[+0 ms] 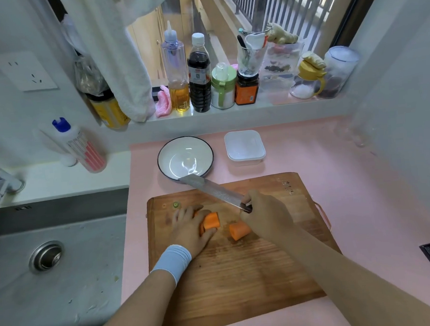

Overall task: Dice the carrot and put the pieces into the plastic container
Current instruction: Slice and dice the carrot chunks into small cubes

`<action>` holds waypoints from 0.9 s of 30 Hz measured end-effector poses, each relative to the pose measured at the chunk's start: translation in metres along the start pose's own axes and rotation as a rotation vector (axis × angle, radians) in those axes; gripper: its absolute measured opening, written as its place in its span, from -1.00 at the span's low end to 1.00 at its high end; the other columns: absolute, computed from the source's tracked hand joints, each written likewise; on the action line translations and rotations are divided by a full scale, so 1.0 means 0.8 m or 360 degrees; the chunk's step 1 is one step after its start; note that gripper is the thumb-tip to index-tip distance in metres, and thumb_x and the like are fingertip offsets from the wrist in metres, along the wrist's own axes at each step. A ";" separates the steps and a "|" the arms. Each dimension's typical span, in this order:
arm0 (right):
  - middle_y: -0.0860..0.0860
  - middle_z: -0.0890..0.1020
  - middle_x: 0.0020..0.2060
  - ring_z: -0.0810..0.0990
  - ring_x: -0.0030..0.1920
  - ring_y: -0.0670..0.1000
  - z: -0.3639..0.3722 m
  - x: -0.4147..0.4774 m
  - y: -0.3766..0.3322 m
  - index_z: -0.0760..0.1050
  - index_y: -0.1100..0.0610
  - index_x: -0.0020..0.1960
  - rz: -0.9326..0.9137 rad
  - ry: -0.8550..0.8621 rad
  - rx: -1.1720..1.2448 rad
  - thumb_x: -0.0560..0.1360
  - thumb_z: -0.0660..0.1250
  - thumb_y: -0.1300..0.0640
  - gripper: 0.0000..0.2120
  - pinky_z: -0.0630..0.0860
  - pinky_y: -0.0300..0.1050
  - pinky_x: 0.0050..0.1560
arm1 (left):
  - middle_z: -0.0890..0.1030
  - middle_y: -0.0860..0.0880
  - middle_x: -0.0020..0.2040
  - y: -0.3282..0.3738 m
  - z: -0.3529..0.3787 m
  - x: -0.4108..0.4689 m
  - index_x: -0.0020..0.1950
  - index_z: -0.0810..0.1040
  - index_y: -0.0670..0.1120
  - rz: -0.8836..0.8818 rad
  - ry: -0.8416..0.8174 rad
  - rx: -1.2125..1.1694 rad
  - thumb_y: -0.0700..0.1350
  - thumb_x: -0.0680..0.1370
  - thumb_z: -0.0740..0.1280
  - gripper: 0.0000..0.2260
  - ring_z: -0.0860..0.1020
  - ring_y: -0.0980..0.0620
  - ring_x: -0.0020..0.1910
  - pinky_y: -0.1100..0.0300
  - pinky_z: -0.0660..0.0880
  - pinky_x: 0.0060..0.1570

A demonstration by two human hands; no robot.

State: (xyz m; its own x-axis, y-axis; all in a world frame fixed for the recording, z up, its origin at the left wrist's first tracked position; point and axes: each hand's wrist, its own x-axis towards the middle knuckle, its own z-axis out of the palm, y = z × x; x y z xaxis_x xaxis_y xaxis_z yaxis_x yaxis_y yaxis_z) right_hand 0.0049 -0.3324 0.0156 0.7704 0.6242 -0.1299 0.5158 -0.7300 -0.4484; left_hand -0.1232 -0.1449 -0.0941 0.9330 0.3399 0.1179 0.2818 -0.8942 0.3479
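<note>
Carrot (210, 221) is lying in chunks on the board (241, 274), the left hand (191, 227) clasping one chunk to steady it, the right hand (265, 216) gripping the knife (210, 190), seemingly readying a cut, the container (244, 146) waiting behind.

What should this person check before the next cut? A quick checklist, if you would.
1. Left hand holds the carrot piece steady: ok.
2. Right hand grips the knife by its handle: ok.
3. Knife points away from the left hand: ok.
4. Cutting board flat on the counter: ok.
5. Carrot diced: not ok, second chunk lies whole.
6. Plastic container open for pieces: cannot tell.
</note>
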 end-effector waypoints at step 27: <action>-0.12 0.62 -0.15 0.58 -0.19 -0.10 -0.042 -0.060 0.058 0.53 -0.11 0.05 0.0347 -0.0205 0.0463 0.53 0.28 0.02 -0.87 0.48 -0.15 -0.21 | 0.53 0.15 0.12 0.099 -0.011 -0.028 0.13 0.53 0.12 0.0319 -0.0350 -0.0331 -0.08 0.35 0.38 -0.64 0.45 0.11 0.12 0.12 0.45 0.16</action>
State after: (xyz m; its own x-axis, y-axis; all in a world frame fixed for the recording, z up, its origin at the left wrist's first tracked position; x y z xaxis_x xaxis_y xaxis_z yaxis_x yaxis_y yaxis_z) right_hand 0.0044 -0.4058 0.0306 0.7875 0.5062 -0.3515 0.2028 -0.7515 -0.6278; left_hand -0.1238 -0.2203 -0.0609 0.9973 0.0729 0.0079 0.0581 -0.8507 0.5224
